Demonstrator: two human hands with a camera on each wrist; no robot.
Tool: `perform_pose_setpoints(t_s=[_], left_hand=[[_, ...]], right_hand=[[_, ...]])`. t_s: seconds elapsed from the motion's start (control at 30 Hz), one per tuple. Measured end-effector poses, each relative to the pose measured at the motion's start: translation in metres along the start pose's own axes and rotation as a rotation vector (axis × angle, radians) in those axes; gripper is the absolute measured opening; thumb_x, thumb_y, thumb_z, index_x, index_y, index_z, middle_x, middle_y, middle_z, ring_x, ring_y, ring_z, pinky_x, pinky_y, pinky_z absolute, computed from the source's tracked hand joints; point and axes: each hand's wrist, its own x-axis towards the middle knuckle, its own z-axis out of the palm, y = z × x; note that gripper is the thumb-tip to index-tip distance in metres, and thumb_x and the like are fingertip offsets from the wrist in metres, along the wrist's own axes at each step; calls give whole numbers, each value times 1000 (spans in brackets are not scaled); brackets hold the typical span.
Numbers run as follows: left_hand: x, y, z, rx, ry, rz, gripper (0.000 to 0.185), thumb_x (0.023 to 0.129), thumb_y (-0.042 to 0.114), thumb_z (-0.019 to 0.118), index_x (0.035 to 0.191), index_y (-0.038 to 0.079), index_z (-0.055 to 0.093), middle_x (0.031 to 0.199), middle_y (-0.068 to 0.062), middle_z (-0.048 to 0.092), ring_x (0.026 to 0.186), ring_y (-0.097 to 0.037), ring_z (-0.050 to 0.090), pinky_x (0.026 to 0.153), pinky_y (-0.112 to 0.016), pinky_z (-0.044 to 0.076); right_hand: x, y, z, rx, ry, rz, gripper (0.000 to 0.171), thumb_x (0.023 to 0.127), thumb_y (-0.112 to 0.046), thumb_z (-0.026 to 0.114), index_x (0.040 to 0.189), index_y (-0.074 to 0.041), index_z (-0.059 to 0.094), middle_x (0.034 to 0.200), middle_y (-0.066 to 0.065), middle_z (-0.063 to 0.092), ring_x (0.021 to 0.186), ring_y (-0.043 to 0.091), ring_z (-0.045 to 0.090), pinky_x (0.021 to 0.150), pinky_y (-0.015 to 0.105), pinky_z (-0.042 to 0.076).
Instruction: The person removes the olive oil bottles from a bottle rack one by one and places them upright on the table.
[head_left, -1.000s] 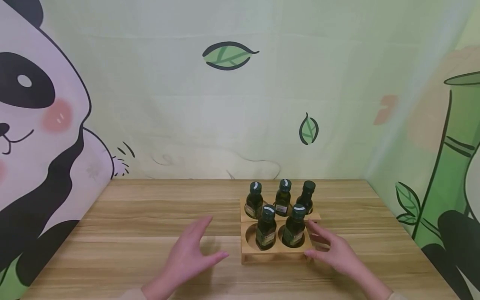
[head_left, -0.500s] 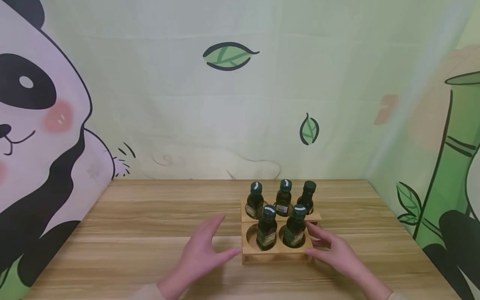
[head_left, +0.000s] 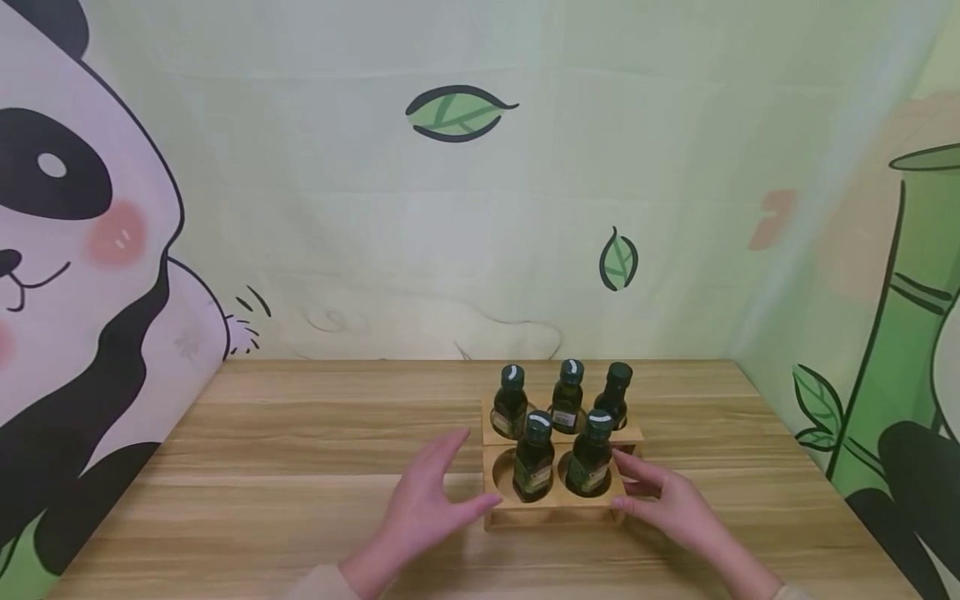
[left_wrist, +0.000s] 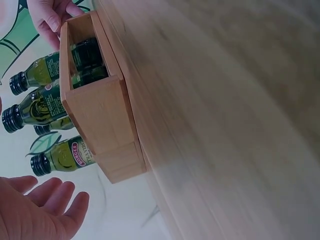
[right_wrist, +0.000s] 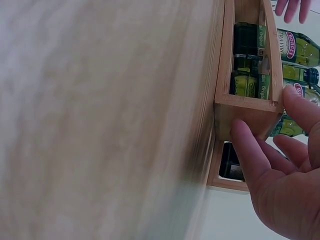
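Note:
A two-step wooden bottle rack [head_left: 562, 506] stands on the table, carrying several small dark green glass bottles with dark caps, such as a front bottle [head_left: 533, 468]. My left hand [head_left: 431, 500] is at its left end, thumb and fingers spread. In the left wrist view the visible fingers of that hand [left_wrist: 37, 210] are apart from the rack's end panel [left_wrist: 107, 120]. At the opposite end is my right hand [head_left: 671, 502]. The right wrist view has a fingertip of this hand [right_wrist: 285, 190] touching the end panel, thumb by the upper edge. Both hands hold nothing.
The wood-grain table [head_left: 300, 450] extends to the left and in front of the rack. Behind it hangs a pale green cloth backdrop [head_left: 337, 208] with a panda, leaves and bamboo printed on it.
My left hand has moved right, up to the rack's left end. The right hand has barely moved at the other end. Rack and bottles stay where they were.

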Motion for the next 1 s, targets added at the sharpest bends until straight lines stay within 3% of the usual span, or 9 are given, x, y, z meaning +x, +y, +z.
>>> perform_pose_setpoints(t_s=[0.17, 0.53, 1.0], left_hand=[[2, 4, 4, -26, 7, -10, 88, 74, 46, 85, 145, 8, 49, 142, -13, 53, 129, -38, 49, 105, -57, 39], [11, 13, 14, -98, -10, -62, 90, 74, 49, 84, 147, 11, 46, 146, -10, 50, 134, -38, 43, 107, -59, 35], [20, 26, 30, -230, 33, -51, 83, 74, 37, 87, 143, 8, 51, 135, -11, 58, 121, -30, 55, 101, -52, 44]], right_hand=[[0, 1, 0, 5, -4, 12, 67, 84, -25, 80, 140, 0, 53, 138, 26, 53, 106, 31, 66, 89, 40, 55], [2, 4, 0, 3, -5, 17, 63, 84, -25, 81, 136, 1, 57, 137, 23, 55, 105, 29, 66, 87, 35, 55], [1, 3, 1, 26, -22, 0, 62, 84, -21, 80, 136, 4, 56, 137, 26, 54, 105, 32, 66, 85, 34, 56]])
